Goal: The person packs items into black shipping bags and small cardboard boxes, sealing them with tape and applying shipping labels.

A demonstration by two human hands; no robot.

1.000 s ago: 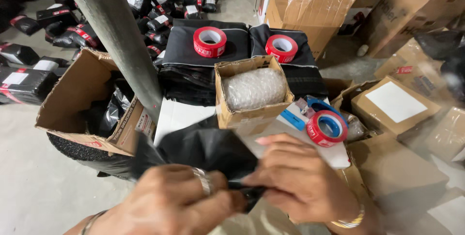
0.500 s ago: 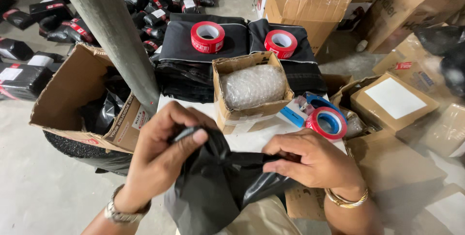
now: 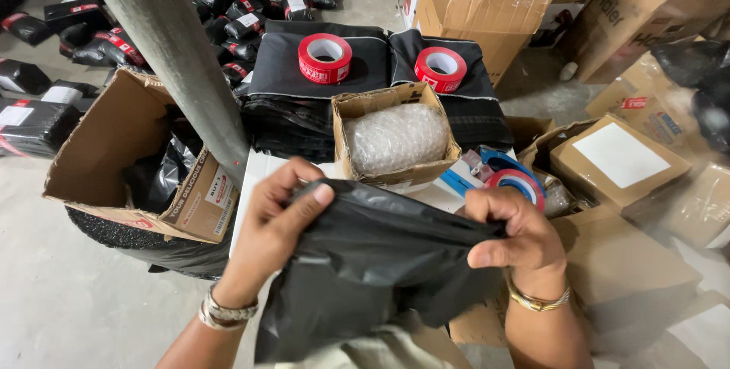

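While both hands, left hand, right hand, grip a black bag, bubble-wrap box just beyond, grey pole left.

Both hands, left hand and right hand, grip the top edge of a black plastic bag just in front of a small cardboard box holding bubble wrap, with two red tape rolls on folded black fabric beyond.

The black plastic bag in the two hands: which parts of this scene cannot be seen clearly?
- Head view: inside of the black plastic bag, hidden by its own folds.
- Small open cardboard box: contents hidden by bubble wrap.
- Left hand and right hand: some fingertips hidden behind the bag.
- Bag's lower end: cut off by the bottom edge.
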